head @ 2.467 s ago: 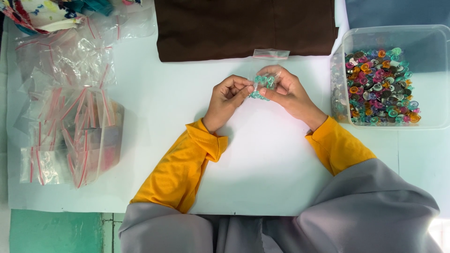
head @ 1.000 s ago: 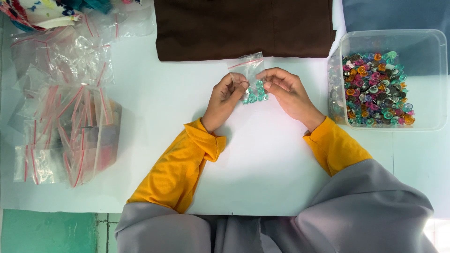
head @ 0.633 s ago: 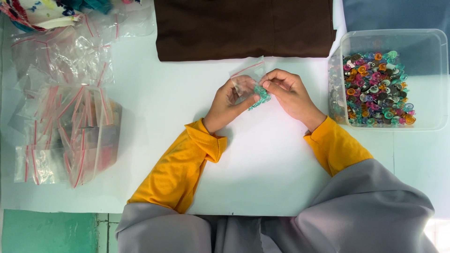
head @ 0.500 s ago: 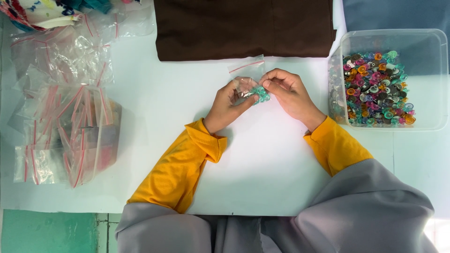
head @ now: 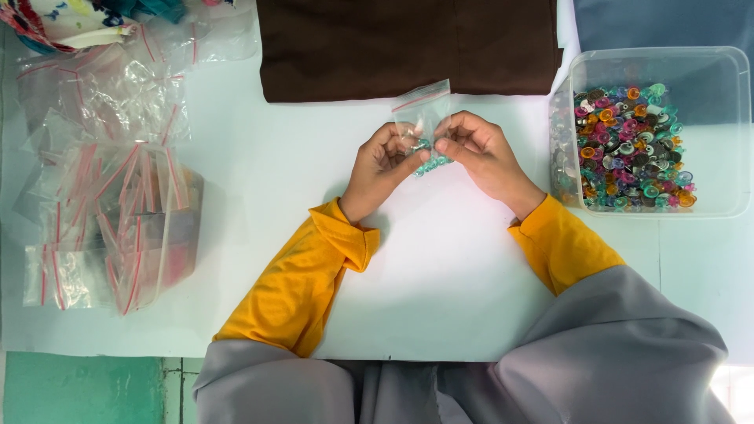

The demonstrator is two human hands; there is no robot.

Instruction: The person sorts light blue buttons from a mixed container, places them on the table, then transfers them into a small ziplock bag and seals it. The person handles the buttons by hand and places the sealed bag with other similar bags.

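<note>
White desk (head: 440, 298) carries everything. Both hands meet near its far middle, left hand (head: 382, 165) and right hand (head: 479, 153) pinched on a small clear zip bag with a red strip (head: 420, 110). A moment ago the bag lay tilted low; now it stands upright with teal beads (head: 430, 163) at its bottom, so filling looks done. Clear plastic tub of mixed coloured beads (head: 730, 133) sits at the right edge, and a pile of empty zip bags (head: 110, 212) at the left.
</note>
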